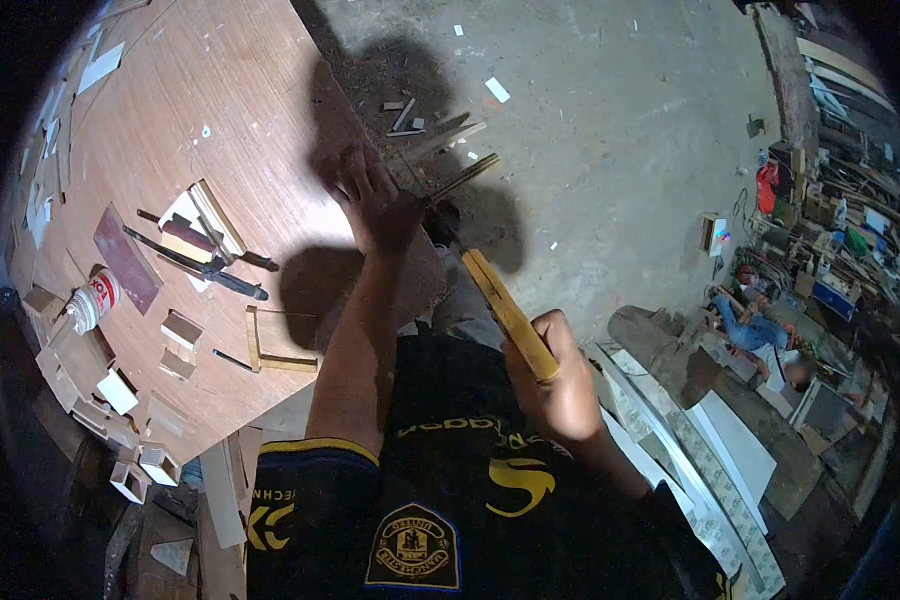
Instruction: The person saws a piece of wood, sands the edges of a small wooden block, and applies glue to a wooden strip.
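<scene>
My left hand is at the edge of the wooden tabletop, fingers bent downward and partly in shadow. A thin wooden strip juts out from beside that hand, past the edge and over the floor; the hand appears to hold it down. My right hand, in front of my body, is closed around the yellow slotted handle of a tool that looks like a handsaw. Its blade is hard to make out, seen nearly edge-on and dark near the table edge.
On the tabletop lie dark-handled tools, a reddish-brown flat piece, a white-and-red container, a pencil-like stick and small wooden frames. Offcuts litter the floor. Long white panels lie at right; a person is further off.
</scene>
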Demonstrator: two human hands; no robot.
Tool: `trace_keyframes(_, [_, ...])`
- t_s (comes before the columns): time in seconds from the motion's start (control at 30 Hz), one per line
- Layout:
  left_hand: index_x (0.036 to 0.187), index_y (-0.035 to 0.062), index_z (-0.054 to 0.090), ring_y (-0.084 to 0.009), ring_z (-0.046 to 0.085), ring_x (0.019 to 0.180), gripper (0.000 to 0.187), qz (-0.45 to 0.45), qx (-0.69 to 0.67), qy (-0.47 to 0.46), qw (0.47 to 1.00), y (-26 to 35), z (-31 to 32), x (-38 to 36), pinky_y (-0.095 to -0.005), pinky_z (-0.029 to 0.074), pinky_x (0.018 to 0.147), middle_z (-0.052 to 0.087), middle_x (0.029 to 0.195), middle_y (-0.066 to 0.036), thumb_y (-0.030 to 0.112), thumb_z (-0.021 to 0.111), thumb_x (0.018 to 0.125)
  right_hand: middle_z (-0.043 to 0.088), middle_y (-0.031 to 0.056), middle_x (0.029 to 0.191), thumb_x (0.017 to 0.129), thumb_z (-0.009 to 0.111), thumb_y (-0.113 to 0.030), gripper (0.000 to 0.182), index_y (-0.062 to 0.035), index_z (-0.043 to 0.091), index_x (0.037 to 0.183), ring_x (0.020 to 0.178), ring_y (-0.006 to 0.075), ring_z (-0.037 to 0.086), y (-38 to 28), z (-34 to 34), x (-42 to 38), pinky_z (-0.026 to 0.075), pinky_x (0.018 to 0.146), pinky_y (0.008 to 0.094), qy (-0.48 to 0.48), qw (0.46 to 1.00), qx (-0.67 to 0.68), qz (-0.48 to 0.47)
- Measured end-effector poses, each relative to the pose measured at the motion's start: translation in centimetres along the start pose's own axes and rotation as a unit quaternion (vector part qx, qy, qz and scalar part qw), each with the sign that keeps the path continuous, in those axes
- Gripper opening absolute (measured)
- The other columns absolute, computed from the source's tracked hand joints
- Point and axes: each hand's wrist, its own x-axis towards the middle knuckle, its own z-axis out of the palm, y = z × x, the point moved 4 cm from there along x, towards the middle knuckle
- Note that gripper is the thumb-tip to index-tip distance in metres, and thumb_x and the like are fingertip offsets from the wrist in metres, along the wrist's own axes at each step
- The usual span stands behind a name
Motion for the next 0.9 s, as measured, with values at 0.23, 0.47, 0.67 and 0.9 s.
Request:
trace_keyframes(0.23, [0.127,-0.0081,0.048,-0.0413,0.034,0.131,0.076,0.009,0.043,0.014,0.999,0.6,-0.3,-0.2,-0.0624,0.021,0.109,0.041,0.135,-0.022,0.052,0.056,0.081,0.063,0.0193,0.080,0.090,0.064,-0.009,0.024,-0.0076,0.044,0.103,0.075,0.0397,0.067,-1.8,-1.5,-0.8,0.049,0.057,0.0423,0.019,0.996,-0.028,-0.082])
trace_keyframes(0.47, [0.127,-0.0074,0.049,-0.0411,0.032,0.132,0.077,0.018,-0.011,0.026,0.999,0.8,-1.0,-0.1,-0.0617,0.022,0.109,0.041,0.134,-0.022,0.054,0.058,0.081,0.056,0.0083,0.079,0.090,0.064,-0.008,0.020,-0.0046,0.046,0.095,0.071,0.0162,0.059,-3.3,-2.9,-2.0,0.045,0.063,0.0310,0.003,0.999,-0.017,-0.043])
trace_keyframes(0.67, [0.128,-0.0079,0.048,-0.0425,0.031,0.132,0.076,0.018,-0.020,0.044,0.999,0.7,-0.3,-0.3,-0.0621,0.021,0.109,0.040,0.136,-0.020,0.053,0.056,0.083,0.059,0.0173,0.078,0.088,0.065,-0.007,0.023,-0.0044,0.044,0.100,0.071,0.0347,0.066,-2.8,-2.8,-1.9,0.048,0.059,0.0374,0.014,0.999,-0.017,-0.043])
trace_keyframes(0.9, [0.130,-0.0087,0.046,-0.0430,0.032,0.131,0.084,0.007,-0.016,0.003,1.000,0.2,0.0,-0.3,-0.0614,0.021,0.110,0.039,0.136,-0.020,0.058,0.057,0.080,0.054,0.0115,0.081,0.088,0.067,-0.009,0.019,-0.0037,0.050,0.094,0.073,0.0221,0.059,-1.0,-1.5,-0.9,0.046,0.064,0.0337,0.036,0.998,0.001,-0.059])
